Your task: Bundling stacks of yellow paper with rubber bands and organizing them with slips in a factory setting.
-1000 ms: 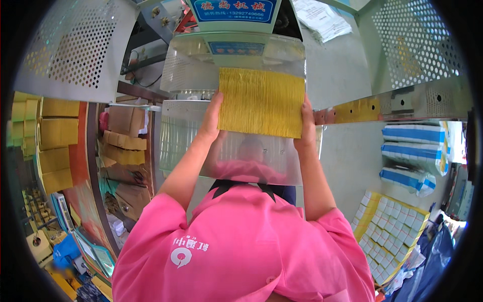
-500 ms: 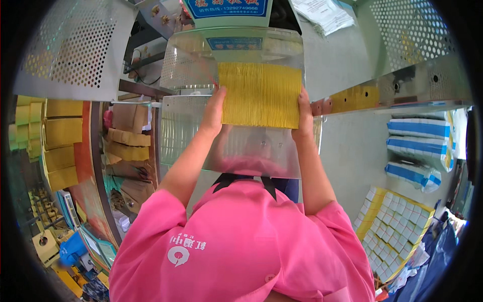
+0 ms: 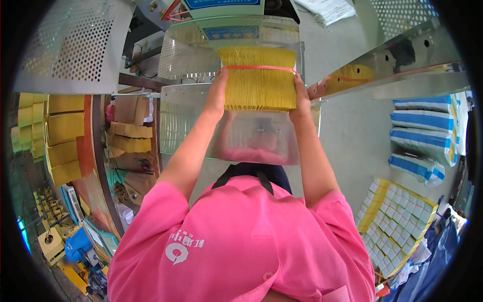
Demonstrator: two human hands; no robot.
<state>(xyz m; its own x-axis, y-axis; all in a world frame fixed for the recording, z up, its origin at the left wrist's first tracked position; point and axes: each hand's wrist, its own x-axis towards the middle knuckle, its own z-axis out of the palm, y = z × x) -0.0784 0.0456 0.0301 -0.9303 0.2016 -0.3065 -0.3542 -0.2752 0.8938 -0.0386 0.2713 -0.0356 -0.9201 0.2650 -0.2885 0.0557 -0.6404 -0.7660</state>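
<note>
A thick bundle of yellow paper pieces (image 3: pixel 259 93), stacked edge up, is over a shiny metal machine plate (image 3: pixel 251 136). A pinkish-red band (image 3: pixel 259 67) runs across the bundle from side to side. My left hand (image 3: pixel 217 95) presses on the bundle's left end, its thumb at the upper corner near the band. From the other end my right hand (image 3: pixel 301 99) grips it, thumb along the side. The undersides of the fingers are partly hidden. Both hands squeeze the bundle between them.
Perforated metal guards (image 3: pixel 75 45) flank the machine at left and upper right. A metal rail (image 3: pixel 382 75) juts in from the right. Blue-and-white wrapped packs (image 3: pixel 422 121) and a yellow tray of small white bundles (image 3: pixel 395 221) are at right; cardboard pieces (image 3: pixel 133 131) lie on shelving at left.
The bundle and both hands have moved slightly farther away from my body. A pinkish-red band now shows across the bundle's top, where none was visible before.
</note>
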